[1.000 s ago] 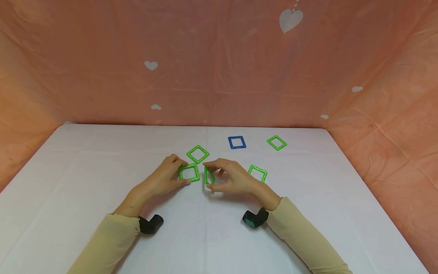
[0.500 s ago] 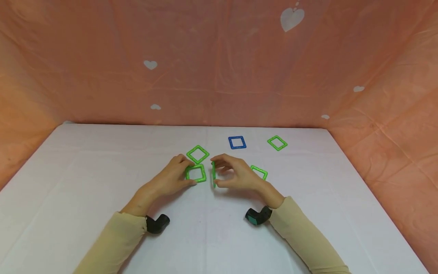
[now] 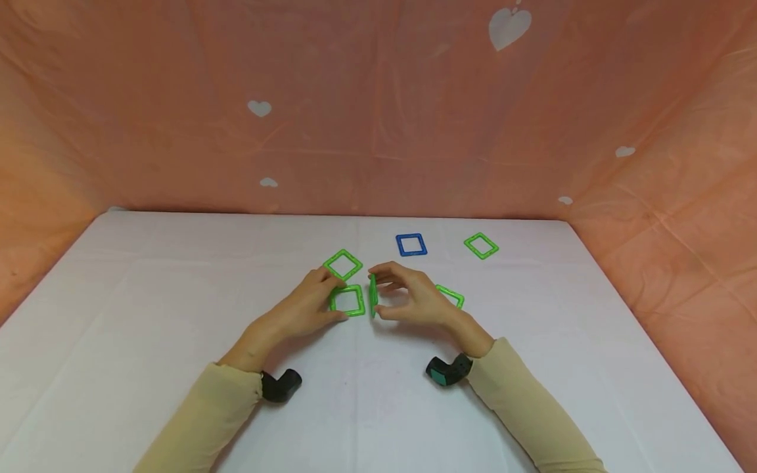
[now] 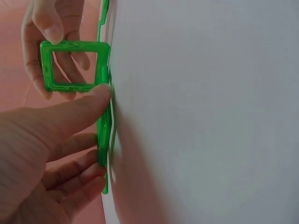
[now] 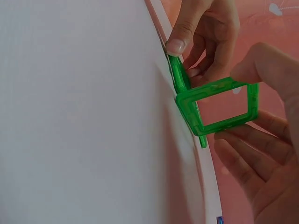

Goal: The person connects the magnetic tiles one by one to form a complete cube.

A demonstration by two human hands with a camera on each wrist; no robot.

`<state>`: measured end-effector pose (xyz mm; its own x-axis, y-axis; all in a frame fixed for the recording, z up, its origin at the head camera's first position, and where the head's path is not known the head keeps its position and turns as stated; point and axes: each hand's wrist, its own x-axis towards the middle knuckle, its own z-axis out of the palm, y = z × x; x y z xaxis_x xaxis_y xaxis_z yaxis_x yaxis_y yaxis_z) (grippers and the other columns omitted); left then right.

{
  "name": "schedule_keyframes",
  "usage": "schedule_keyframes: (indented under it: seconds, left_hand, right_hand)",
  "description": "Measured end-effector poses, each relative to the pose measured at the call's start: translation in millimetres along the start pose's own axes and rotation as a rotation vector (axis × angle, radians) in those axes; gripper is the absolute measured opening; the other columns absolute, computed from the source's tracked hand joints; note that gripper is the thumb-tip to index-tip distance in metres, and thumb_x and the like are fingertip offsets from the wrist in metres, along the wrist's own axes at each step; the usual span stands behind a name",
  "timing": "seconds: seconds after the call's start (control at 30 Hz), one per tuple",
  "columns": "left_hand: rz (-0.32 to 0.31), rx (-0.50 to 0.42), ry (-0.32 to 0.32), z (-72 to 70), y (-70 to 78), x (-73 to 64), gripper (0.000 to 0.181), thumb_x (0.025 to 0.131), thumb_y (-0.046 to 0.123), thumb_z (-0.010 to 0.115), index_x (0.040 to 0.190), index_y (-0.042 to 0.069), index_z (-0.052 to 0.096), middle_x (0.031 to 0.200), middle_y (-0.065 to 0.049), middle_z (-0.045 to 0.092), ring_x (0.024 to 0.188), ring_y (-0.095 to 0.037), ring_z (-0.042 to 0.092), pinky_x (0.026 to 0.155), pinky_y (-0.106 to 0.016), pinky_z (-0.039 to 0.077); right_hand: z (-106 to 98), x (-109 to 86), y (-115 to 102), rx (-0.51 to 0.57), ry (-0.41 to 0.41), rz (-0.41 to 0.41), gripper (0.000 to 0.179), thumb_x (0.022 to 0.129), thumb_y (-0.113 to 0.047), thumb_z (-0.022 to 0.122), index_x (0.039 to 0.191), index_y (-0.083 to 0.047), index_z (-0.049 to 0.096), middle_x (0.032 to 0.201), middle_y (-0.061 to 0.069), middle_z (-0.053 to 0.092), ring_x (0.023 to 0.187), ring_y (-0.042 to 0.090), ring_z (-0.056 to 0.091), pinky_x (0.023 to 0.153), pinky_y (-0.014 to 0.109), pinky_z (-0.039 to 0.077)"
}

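Observation:
My left hand (image 3: 307, 302) pinches a green square magnetic tile (image 3: 362, 299) between thumb and fingers; it lies flat on the white table. Just to its right, my right hand (image 3: 414, 299) grips a second green tile (image 3: 373, 295) that stands upright on its edge, seen nearly edge-on from above. In the left wrist view this upright tile (image 4: 46, 70) shows its open square frame close to the flat tile (image 4: 105, 135). From the right wrist, the upright tile (image 5: 229, 123) overlaps the flat tile (image 5: 178, 72); whether their edges touch I cannot tell.
Behind the left hand lies a green tile (image 3: 353, 257), its corner close to the held flat one. A blue tile (image 3: 409, 236) and another green tile (image 3: 489, 240) lie farther back. One more green tile (image 3: 451, 292) is partly hidden by the right hand.
The left hand has slid its flat tile to the right. The right hand has shifted slightly right and turned its tile nearly edge-on to the head view. The gap between the tiles has narrowed lately.

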<state>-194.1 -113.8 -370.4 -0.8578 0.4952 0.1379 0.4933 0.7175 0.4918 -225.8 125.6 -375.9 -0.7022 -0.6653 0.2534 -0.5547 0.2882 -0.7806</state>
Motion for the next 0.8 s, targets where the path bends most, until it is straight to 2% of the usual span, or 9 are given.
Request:
schedule_keyframes:
  seconds: [0.13,0.3,0.53,0.8]
  left_hand:
    - [0.018,0.005,0.001,1.5,0.7,1.8,0.046,0.081,0.018,0.078,0.115,-0.007,0.061,0.105,-0.014,0.052,0.094,-0.025,0.046,0.082,-0.037,0.042]
    - [-0.010,-0.011,-0.026,2.4,3.0,3.8,0.048,0.081,0.019,0.077,0.117,-0.007,0.060,0.109,-0.015,0.052,0.099,-0.026,0.047,0.086,-0.039,0.043]
    - [0.029,0.002,-0.016,6.1,4.3,7.8,0.047,0.081,0.018,0.078,0.116,-0.008,0.060,0.103,-0.014,0.051,0.092,-0.024,0.046,0.082,-0.037,0.042]
    - [-0.013,-0.015,-0.042,5.6,6.6,10.7,0.048,0.081,0.018,0.078,0.117,-0.007,0.060,0.106,-0.015,0.052,0.092,-0.023,0.047,0.081,-0.036,0.043]
  right_hand:
    - [-1.1,-0.6,4.7,0.007,0.007,0.004,0.057,0.077,-0.003,0.074,0.129,0.002,0.051,0.124,0.016,0.061,0.112,0.024,0.062,0.093,0.035,0.051]
    - [-1.9,-0.4,7.6,0.026,0.011,-0.001,0.057,0.077,-0.002,0.073,0.129,0.003,0.050,0.123,0.017,0.061,0.112,0.025,0.062,0.093,0.035,0.051]
    - [-4.0,-1.5,6.6,0.065,-0.011,0.027,0.058,0.078,-0.001,0.072,0.131,0.004,0.048,0.126,0.020,0.059,0.112,0.028,0.062,0.093,0.038,0.051]
    - [-7.0,-3.6,5.9,0.086,-0.042,0.088,0.057,0.083,-0.006,0.071,0.134,0.001,0.046,0.128,0.019,0.058,0.108,0.028,0.065,0.092,0.037,0.052]
